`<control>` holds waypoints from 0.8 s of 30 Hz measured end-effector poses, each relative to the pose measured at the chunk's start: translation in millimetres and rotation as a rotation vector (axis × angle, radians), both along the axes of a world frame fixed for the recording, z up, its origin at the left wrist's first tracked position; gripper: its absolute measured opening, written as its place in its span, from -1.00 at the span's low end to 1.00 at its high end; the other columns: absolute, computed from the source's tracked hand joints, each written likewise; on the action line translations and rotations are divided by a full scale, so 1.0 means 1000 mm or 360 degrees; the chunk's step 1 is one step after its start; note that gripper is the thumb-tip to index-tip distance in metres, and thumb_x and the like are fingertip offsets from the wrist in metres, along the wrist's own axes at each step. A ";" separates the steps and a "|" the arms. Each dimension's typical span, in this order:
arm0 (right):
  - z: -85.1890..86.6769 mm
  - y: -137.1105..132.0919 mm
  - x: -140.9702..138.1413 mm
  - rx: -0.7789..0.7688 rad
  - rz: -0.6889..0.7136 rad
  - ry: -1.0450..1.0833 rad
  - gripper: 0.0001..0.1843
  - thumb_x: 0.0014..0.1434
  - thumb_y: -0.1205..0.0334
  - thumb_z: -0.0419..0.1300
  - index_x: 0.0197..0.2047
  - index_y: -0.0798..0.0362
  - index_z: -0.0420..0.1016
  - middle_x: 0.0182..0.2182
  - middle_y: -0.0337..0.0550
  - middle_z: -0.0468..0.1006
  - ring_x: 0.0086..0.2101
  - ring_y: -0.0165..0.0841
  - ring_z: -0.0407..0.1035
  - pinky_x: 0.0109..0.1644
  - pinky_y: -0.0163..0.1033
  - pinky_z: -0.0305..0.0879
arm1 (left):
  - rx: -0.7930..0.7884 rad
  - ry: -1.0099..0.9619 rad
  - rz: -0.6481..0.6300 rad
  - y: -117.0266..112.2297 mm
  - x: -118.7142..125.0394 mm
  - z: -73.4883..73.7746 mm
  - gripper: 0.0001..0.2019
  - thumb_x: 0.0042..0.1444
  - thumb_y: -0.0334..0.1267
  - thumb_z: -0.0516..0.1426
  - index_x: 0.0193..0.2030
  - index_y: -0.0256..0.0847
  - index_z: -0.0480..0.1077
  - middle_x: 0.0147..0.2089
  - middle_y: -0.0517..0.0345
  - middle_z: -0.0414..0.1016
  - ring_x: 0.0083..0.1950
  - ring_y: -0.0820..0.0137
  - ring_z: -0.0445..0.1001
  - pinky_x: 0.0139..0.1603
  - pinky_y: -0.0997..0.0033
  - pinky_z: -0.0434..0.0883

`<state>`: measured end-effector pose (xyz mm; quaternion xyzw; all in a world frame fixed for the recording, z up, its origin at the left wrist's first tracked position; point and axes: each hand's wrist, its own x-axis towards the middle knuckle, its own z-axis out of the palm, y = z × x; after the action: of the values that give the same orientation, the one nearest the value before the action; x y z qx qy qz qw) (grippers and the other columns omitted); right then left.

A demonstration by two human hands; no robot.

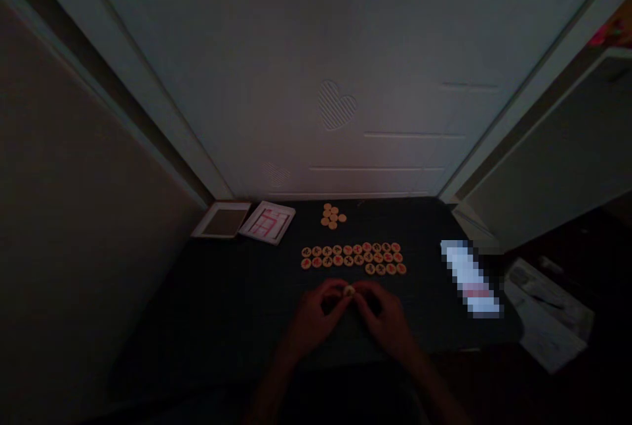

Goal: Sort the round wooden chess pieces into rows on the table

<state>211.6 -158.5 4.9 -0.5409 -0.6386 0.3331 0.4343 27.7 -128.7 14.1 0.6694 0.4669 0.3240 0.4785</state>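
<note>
The scene is very dark. My left hand point(316, 316) and my right hand point(385, 316) meet over the dark table point(222, 306), fingertips pinched together on one small round wooden game piece point(349, 291). Just beyond them, two rows of round wooden pieces point(353, 258) with red and dark marks lie face up. Farther back sits a small cluster of plain-faced pieces point(332, 216).
A shallow box tray point(222, 220) and its printed lid point(268, 222) lie at the table's back left. A blurred white object point(471, 278) lies at the right. Papers point(548, 313) rest off the table's right edge. A white door point(336, 83) stands behind.
</note>
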 end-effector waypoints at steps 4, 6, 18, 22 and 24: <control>0.000 0.000 0.000 0.0005 -0.0011 -0.0030 -0.80 0.35 0.14 0.16 -0.01 -0.05 0.54 -0.17 -0.16 0.67 -0.18 -0.28 0.57 -0.04 -0.22 0.46 | 0.0046 0.0059 0.0011 0.000 -0.001 0.001 -0.75 0.26 -0.13 0.20 0.06 -0.02 0.46 -0.11 0.23 0.68 -0.10 0.37 0.64 -0.03 0.40 0.52; 0.001 0.000 0.000 0.0011 -0.0011 -0.0044 -0.79 0.35 0.14 0.16 -0.01 -0.04 0.53 -0.18 -0.16 0.67 -0.20 -0.28 0.57 -0.06 -0.23 0.46 | 0.0056 0.0081 0.0003 0.000 -0.001 0.001 -0.74 0.27 -0.13 0.19 0.07 -0.01 0.46 -0.12 0.23 0.68 -0.10 0.37 0.64 -0.01 0.40 0.51; -0.003 0.001 -0.001 0.0040 -0.0047 -0.0073 -0.81 0.31 0.22 0.15 -0.03 -0.03 0.52 -0.23 -0.19 0.67 -0.25 -0.31 0.58 -0.12 -0.27 0.46 | 0.0187 0.0228 0.0000 -0.001 0.000 -0.004 -0.72 0.24 -0.14 0.21 0.09 0.01 0.49 -0.10 0.22 0.64 -0.17 0.39 0.58 -0.07 0.41 0.51; -0.002 0.002 -0.002 0.0060 -0.0051 -0.0106 -0.83 0.32 0.22 0.15 -0.06 -0.03 0.53 -0.24 -0.20 0.67 -0.26 -0.31 0.58 -0.14 -0.27 0.46 | 0.0241 0.0299 -0.0021 0.001 0.000 -0.002 -0.76 0.26 -0.14 0.20 0.05 -0.02 0.49 -0.13 0.22 0.63 -0.21 0.41 0.56 -0.10 0.43 0.50; -0.003 0.002 -0.001 0.0087 -0.0075 -0.0137 -0.84 0.32 0.23 0.15 -0.08 -0.02 0.53 -0.26 -0.20 0.67 -0.27 -0.32 0.58 -0.15 -0.28 0.46 | 0.0280 0.0364 -0.0021 0.001 0.001 -0.001 -0.77 0.27 -0.14 0.19 0.04 -0.04 0.48 -0.15 0.22 0.62 -0.25 0.42 0.55 -0.16 0.44 0.49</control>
<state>210.2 -156.2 2.0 -0.5575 -0.6527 0.2816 0.4288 28.9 -127.5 13.4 0.7442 0.4839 0.2821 0.3638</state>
